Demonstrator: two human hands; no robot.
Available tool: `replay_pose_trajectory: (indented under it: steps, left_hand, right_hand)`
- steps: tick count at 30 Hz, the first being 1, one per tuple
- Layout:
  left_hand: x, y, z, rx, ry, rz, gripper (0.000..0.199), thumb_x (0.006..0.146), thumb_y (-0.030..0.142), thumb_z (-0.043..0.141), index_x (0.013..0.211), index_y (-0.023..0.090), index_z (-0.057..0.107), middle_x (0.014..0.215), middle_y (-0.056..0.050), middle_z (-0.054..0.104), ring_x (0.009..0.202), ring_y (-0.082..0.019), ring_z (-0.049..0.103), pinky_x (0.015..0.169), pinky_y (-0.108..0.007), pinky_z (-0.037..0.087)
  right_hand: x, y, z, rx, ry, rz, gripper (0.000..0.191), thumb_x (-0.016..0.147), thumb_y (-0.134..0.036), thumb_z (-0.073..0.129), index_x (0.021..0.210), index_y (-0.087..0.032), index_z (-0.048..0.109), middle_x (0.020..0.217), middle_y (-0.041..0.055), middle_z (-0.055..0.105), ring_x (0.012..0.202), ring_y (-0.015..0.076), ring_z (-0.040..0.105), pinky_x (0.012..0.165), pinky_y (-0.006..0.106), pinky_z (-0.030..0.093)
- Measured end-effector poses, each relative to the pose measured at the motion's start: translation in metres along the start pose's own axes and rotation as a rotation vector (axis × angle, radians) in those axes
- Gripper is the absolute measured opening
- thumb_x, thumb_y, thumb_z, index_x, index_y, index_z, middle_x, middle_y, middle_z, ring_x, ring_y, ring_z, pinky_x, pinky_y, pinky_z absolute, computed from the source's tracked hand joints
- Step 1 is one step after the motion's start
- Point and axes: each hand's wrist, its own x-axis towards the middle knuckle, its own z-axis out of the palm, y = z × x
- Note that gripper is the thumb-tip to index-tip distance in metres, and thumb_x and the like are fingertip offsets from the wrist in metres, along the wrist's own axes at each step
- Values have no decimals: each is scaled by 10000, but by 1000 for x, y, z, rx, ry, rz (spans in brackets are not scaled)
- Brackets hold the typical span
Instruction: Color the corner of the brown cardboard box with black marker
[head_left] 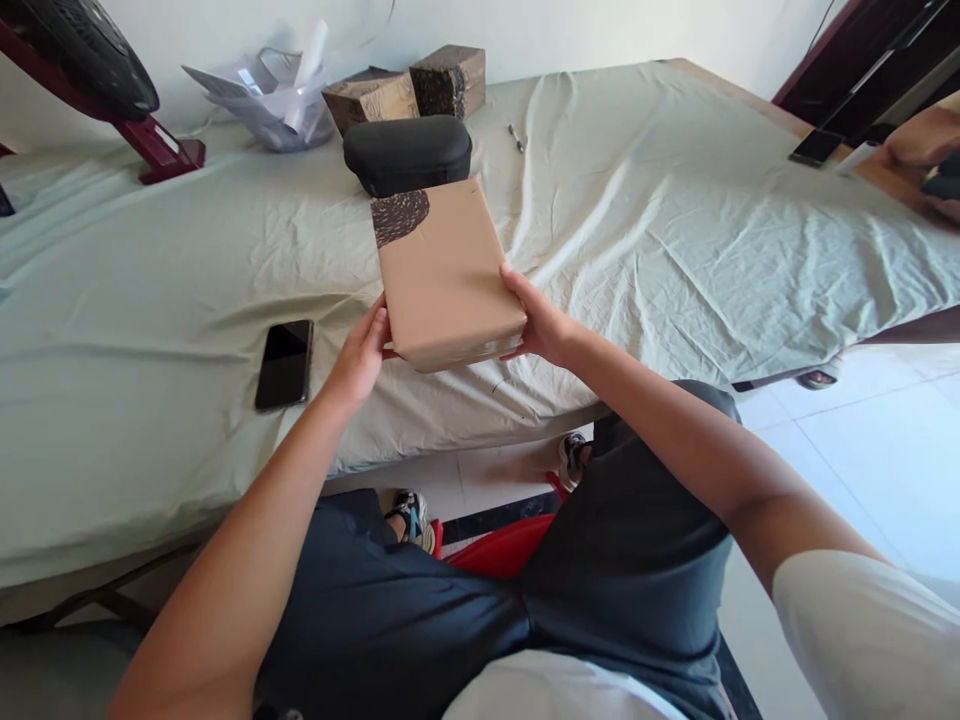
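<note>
Between my two hands is a brown cardboard box (450,270) with a dark scribbled pattern at its far left corner. My left hand (365,348) grips its near left side, the thumb along the edge and some fingers hidden beneath. On the near right corner my right hand (536,318) is closed, its thumb on the upper edge and fingertips under the box. The box is near the front of the cloth-covered table; whether it rests on the cloth or is held just above, I cannot tell. Just behind it lies a black zip case (409,152).
A black phone (284,365) lies left of my left hand on the pale green cloth (135,400). Farther back are two patterned cardboard boxes (450,80), a clear plastic basket (274,110) holding papers, a dark fan (90,60) and a small pen (516,138).
</note>
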Motion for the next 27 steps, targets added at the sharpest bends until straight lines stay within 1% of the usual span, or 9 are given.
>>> replay_pose_trajectory:
  steps: [3,5,8,10,12,15,18,23,27]
  left_hand:
    - [0,5,4,-75,31,-45,675,1094,715,639,1615,288,688,1545,-85,804,1186,-280,786,910,-383,692]
    - [2,7,1,-99,64,-72,650,1075,695,676,1567,272,708,1540,-90,803,1192,-273,778,920,-370,686]
    - [3,8,-2,-126,54,-114,580,1062,716,653,1413,265,753,1415,-101,837,1232,-301,788,921,-384,690]
    - [1,9,-1,-138,29,-131,529,1042,716,663,1316,272,753,1331,-101,848,1215,-316,804,914,-403,696]
    - [-1,11,0,-159,4,-130,471,1004,677,722,1235,267,745,1278,-100,849,1157,-310,817,901,-407,697]
    - [-5,13,3,-207,-7,-132,382,924,553,814,1139,246,740,1229,-101,852,1064,-277,815,862,-381,688]
    - [-7,14,4,-237,15,-158,333,850,426,822,1110,236,737,1246,-102,862,1085,-284,815,879,-398,704]
    - [-6,12,1,-256,55,-167,333,886,430,741,1163,245,741,1310,-98,863,1211,-313,810,952,-436,721]
    - [-6,10,-2,-225,-8,-119,437,915,441,789,1328,297,775,1464,-61,835,1285,-317,794,926,-391,720]
  right_hand:
    - [-2,-3,-1,65,-26,96,1077,810,-1102,522,1608,-388,641,1376,143,784,1177,455,780,951,737,693]
    - [-4,-4,-2,76,-25,104,1039,791,-1090,565,1535,-376,693,1290,145,813,1057,430,795,873,677,713]
    - [-5,-4,-5,49,-23,111,929,770,-1044,647,1373,-347,764,1112,141,822,863,373,774,745,572,719]
    - [-3,-4,-7,31,0,95,851,785,-1009,671,1295,-335,776,1046,129,802,813,340,748,717,538,717]
    - [-1,-5,-9,30,36,62,786,808,-965,695,1268,-333,772,1044,115,785,838,327,739,724,523,722]
    - [-1,-9,-12,40,55,28,728,814,-905,732,1274,-341,764,1083,104,785,923,337,747,738,512,727]
    - [-2,-12,-12,40,51,25,690,826,-877,736,1245,-328,767,1093,114,791,960,351,752,758,523,729]
    - [-3,-12,-12,63,37,58,587,861,-802,756,1138,-284,756,1091,140,783,999,378,761,844,598,729]
    - [-2,-12,-12,72,77,44,460,842,-702,802,982,-271,724,1049,117,772,997,355,753,908,580,708]
